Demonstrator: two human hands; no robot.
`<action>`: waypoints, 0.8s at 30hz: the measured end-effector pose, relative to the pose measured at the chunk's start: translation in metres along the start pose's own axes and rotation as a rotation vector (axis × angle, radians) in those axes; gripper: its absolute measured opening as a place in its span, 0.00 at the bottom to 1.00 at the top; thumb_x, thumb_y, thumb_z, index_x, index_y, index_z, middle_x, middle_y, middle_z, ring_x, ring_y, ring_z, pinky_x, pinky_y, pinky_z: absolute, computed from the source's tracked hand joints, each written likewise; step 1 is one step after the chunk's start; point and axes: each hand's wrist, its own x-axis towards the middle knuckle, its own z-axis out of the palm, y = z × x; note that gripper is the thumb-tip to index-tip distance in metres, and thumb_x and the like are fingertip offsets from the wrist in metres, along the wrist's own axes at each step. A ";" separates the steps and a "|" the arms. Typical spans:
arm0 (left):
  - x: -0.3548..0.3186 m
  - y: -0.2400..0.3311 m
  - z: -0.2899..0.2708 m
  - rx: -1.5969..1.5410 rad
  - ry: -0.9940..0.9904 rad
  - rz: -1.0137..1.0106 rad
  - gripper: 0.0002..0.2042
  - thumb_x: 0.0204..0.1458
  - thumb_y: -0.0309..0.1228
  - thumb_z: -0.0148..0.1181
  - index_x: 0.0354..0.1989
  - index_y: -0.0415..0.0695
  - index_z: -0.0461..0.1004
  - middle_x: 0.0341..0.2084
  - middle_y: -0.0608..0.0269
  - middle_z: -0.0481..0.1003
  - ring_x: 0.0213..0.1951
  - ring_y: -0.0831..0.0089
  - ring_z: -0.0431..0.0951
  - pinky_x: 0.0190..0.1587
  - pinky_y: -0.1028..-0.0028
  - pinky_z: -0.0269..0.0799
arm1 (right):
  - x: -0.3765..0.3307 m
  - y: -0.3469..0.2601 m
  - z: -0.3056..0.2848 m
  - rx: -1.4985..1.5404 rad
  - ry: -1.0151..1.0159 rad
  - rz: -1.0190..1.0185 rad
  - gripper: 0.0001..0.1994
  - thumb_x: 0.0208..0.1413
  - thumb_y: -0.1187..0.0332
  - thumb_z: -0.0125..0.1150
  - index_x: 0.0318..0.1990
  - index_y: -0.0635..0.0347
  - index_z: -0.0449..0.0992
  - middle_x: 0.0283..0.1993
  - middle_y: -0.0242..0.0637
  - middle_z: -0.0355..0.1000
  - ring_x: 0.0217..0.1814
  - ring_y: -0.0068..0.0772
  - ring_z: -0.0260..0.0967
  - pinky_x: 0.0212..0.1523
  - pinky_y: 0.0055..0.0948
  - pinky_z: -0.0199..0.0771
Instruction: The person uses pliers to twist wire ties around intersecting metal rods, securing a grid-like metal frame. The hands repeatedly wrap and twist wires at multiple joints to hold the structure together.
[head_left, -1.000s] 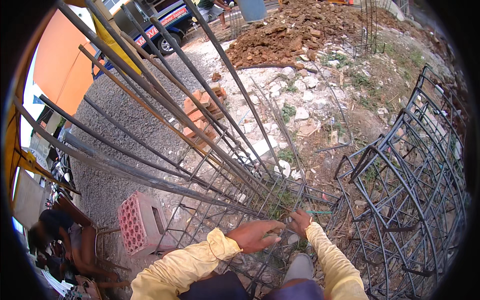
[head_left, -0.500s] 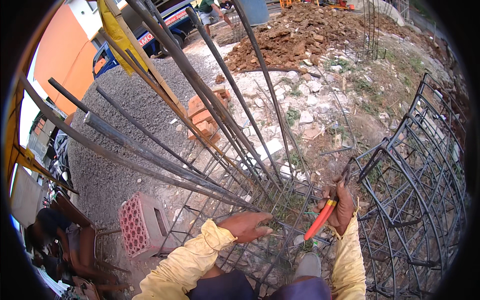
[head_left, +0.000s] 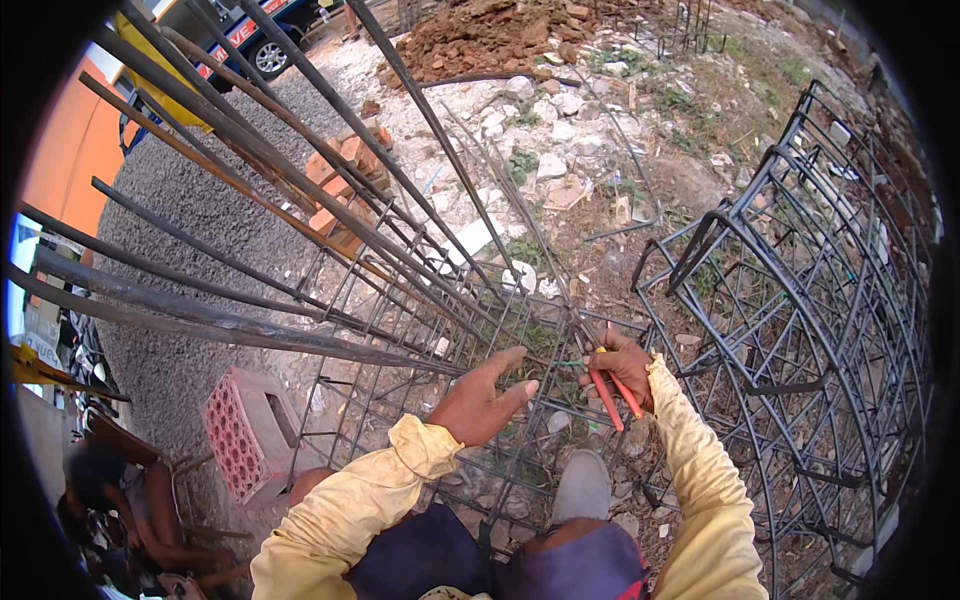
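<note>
A pair of red-handled pliers [head_left: 605,400] rests in my right hand [head_left: 622,370], its handles spread apart and its jaws up by a rebar crossing. A short, thin green wire [head_left: 568,363] stretches beside the pliers toward my left. My left hand [head_left: 480,400] hovers over the rebar mesh [head_left: 400,385], thumb and fingers apart, with nothing visible in it. Long steel bars [head_left: 330,205] rise from the mesh and fan out to the upper left. Both my forearms wear yellow sleeves.
A bent rebar cage [head_left: 770,290] stands to the right. At left are a pink perforated block [head_left: 245,440] and a gravel heap [head_left: 160,310]. Orange bricks [head_left: 340,180] lie behind the bars. Another person [head_left: 120,500] sits at lower left. My shoe [head_left: 582,485] is beside the mesh.
The view has shifted, so the bars sit further left. My right hand has moved left toward my left hand. The plier handles, closed together before, are now spread.
</note>
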 end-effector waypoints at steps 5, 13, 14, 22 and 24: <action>0.065 -0.009 0.029 -0.235 0.337 0.032 0.30 0.62 0.36 0.54 0.66 0.27 0.54 0.61 0.36 0.64 0.64 0.55 0.66 0.64 0.64 0.61 | 0.039 -0.038 -0.018 -0.656 0.068 -0.372 0.22 0.55 0.70 0.62 0.56 0.57 0.65 0.34 0.43 0.76 0.34 0.39 0.78 0.35 0.40 0.78; 0.135 -0.015 0.035 -0.035 0.852 -0.049 0.25 0.59 0.25 0.47 0.65 0.30 0.57 0.61 0.33 0.62 0.64 0.44 0.63 0.65 0.60 0.59 | 0.055 -0.048 0.010 -1.702 0.347 -0.470 0.29 0.45 0.72 0.58 0.58 0.40 0.68 0.59 0.53 0.65 0.69 0.54 0.55 0.64 0.67 0.47; 0.142 -0.015 0.037 -0.025 0.841 -0.085 0.25 0.58 0.24 0.47 0.65 0.30 0.58 0.60 0.33 0.63 0.63 0.44 0.65 0.64 0.59 0.60 | 0.055 -0.047 0.009 -1.739 0.370 -0.517 0.29 0.45 0.72 0.58 0.59 0.40 0.68 0.59 0.53 0.64 0.70 0.55 0.54 0.65 0.68 0.45; 0.170 -0.040 0.030 0.091 0.783 -0.206 0.16 0.58 0.22 0.47 0.54 0.38 0.69 0.44 0.39 0.76 0.48 0.46 0.77 0.51 0.57 0.70 | 0.060 -0.057 0.013 -1.792 0.386 -0.585 0.28 0.47 0.71 0.58 0.59 0.33 0.68 0.62 0.52 0.63 0.73 0.58 0.49 0.71 0.69 0.35; 0.169 -0.032 0.030 0.065 0.745 -0.232 0.17 0.57 0.21 0.49 0.56 0.38 0.68 0.44 0.37 0.76 0.47 0.43 0.77 0.49 0.56 0.71 | 0.056 -0.057 0.011 -1.795 0.367 -0.602 0.28 0.47 0.71 0.58 0.59 0.33 0.69 0.62 0.52 0.63 0.73 0.58 0.50 0.71 0.68 0.36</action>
